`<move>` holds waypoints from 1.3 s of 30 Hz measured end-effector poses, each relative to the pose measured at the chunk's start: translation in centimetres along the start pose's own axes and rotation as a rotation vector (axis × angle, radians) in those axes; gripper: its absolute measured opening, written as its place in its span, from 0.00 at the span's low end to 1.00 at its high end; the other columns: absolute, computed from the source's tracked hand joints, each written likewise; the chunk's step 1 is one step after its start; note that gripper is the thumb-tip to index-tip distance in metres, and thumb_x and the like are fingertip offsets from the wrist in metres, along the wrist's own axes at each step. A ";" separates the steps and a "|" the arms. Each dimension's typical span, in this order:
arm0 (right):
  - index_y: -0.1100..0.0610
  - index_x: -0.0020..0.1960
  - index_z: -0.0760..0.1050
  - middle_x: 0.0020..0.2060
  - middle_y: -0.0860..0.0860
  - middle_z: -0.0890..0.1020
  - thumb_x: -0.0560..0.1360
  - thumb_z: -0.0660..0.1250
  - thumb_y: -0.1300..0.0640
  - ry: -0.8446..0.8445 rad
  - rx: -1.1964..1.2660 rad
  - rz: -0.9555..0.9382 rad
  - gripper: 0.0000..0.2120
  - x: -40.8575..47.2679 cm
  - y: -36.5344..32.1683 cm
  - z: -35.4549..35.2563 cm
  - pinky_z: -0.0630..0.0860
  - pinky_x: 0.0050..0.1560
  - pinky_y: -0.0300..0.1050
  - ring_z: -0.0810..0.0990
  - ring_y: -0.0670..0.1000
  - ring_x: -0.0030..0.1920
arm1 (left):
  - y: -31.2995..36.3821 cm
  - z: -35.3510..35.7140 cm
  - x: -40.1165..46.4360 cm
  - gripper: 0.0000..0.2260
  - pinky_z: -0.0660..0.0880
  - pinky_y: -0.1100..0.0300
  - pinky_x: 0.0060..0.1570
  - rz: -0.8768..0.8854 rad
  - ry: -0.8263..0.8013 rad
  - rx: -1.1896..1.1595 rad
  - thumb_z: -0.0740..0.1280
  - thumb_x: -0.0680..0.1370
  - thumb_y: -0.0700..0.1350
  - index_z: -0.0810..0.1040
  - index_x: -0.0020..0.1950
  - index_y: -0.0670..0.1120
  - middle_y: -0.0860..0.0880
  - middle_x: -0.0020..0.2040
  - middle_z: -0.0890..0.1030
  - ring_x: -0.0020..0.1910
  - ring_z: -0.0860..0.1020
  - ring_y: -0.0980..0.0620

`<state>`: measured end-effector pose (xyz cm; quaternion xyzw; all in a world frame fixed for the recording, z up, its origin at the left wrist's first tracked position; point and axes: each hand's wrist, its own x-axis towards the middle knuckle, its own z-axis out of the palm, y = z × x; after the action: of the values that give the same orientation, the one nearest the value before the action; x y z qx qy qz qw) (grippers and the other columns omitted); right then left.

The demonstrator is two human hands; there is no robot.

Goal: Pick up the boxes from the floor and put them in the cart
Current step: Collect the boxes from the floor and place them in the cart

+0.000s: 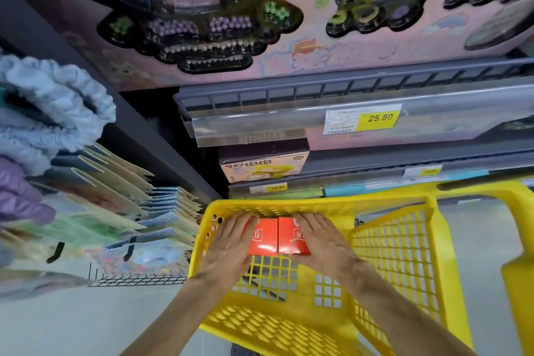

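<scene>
Store shelving [361,89] is seen filling the far side of the scene, its upper tier stocked with pink bead kits [202,9] in dark moulded trays and its rail fitted with a yellow price tag [378,118] marked 25.80. A lower tier is occupied by a boxed toy [263,166], with a second tag [276,188] fixed beneath it. At the left, fluffy blue fabric goods [55,101] and purple ones [17,193] are hung beside rows of carded packets [130,205] on hooks, above a wire rack [135,280] and pale floor [72,326]. A yellow plastic cart [404,254] is shown in the near centre, its perforated walls and gridded bottom open to view, with a raised handle frame at the right. Two red boxes [277,237] are held inside the cart toward its far wall, side by side and touching along one edge, each printed with white characters. The left box [261,240] is gripped by the left hand [231,243], whose fingers are spread over its left side and top. The right box [291,235] is covered by the right hand [323,240], fingers extended flat across its right half. Whether the boxes are resting on the cart bottom or held just above it cannot be told. Both bare forearms are seen reaching in from the near edge.
</scene>
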<state>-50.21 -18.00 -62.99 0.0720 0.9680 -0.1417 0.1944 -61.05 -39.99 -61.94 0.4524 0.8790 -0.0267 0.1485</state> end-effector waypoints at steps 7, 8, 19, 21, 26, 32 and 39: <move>0.51 0.75 0.58 0.69 0.51 0.68 0.71 0.62 0.30 0.079 0.098 0.034 0.40 -4.8 -0.2 -5.4 0.63 0.71 0.49 0.68 0.54 0.69 | 1.3 -5.7 -2.0 0.33 0.60 0.51 0.74 0.061 0.053 -0.177 0.71 0.76 0.53 0.62 0.77 0.49 0.49 0.75 0.65 0.76 0.61 0.48; 0.50 0.75 0.59 0.68 0.51 0.70 0.72 0.63 0.31 0.087 0.112 0.047 0.39 -6.1 -0.2 -6.8 0.65 0.70 0.49 0.69 0.54 0.68 | 1.7 -7.3 -2.3 0.32 0.59 0.52 0.75 0.087 0.036 -0.216 0.69 0.77 0.53 0.61 0.78 0.49 0.49 0.76 0.64 0.77 0.59 0.48; 0.51 0.75 0.63 0.70 0.51 0.70 0.69 0.46 0.22 0.343 0.150 0.218 0.45 -29.8 -0.3 -26.0 0.64 0.71 0.50 0.67 0.54 0.71 | 14.0 -29.6 -7.6 0.34 0.53 0.58 0.75 0.462 0.172 -0.234 0.67 0.77 0.60 0.59 0.79 0.53 0.53 0.77 0.61 0.77 0.57 0.52; 0.51 0.73 0.65 0.69 0.51 0.72 0.71 0.53 0.24 0.408 0.168 0.300 0.41 -35.5 0.3 -29.2 0.67 0.68 0.50 0.69 0.54 0.69 | 18.7 -33.8 -8.6 0.35 0.56 0.56 0.75 0.572 0.189 -0.247 0.66 0.76 0.63 0.59 0.78 0.54 0.53 0.77 0.61 0.77 0.58 0.53; 0.52 0.73 0.65 0.66 0.52 0.74 0.73 0.65 0.35 0.582 0.158 0.519 0.35 -49.6 2.8 -35.2 0.66 0.64 0.45 0.72 0.54 0.66 | 31.6 -42.5 -8.9 0.34 0.60 0.56 0.73 0.863 0.221 -0.272 0.63 0.75 0.65 0.62 0.77 0.53 0.53 0.76 0.63 0.76 0.60 0.53; 0.52 0.74 0.65 0.67 0.54 0.74 0.72 0.65 0.33 0.729 0.160 0.759 0.37 -65.5 9.2 -35.8 0.68 0.66 0.48 0.72 0.56 0.66 | 49.1 -46.9 -7.4 0.35 0.60 0.57 0.70 1.105 0.230 -0.240 0.59 0.75 0.69 0.68 0.74 0.47 0.47 0.72 0.70 0.72 0.66 0.49; 0.50 0.76 0.60 0.70 0.50 0.70 0.74 0.65 0.34 0.822 0.145 0.999 0.38 -84.1 19.3 -32.6 0.63 0.67 0.44 0.67 0.52 0.70 | 72.4 -47.6 -6.0 0.35 0.64 0.51 0.71 1.291 0.222 -0.194 0.61 0.75 0.69 0.64 0.76 0.52 0.51 0.74 0.67 0.73 0.65 0.50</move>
<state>18.81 3.10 -5.56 0.5746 0.8014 -0.0599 -0.1548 -10.90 6.54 -8.42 0.8731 0.4396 0.1936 0.0832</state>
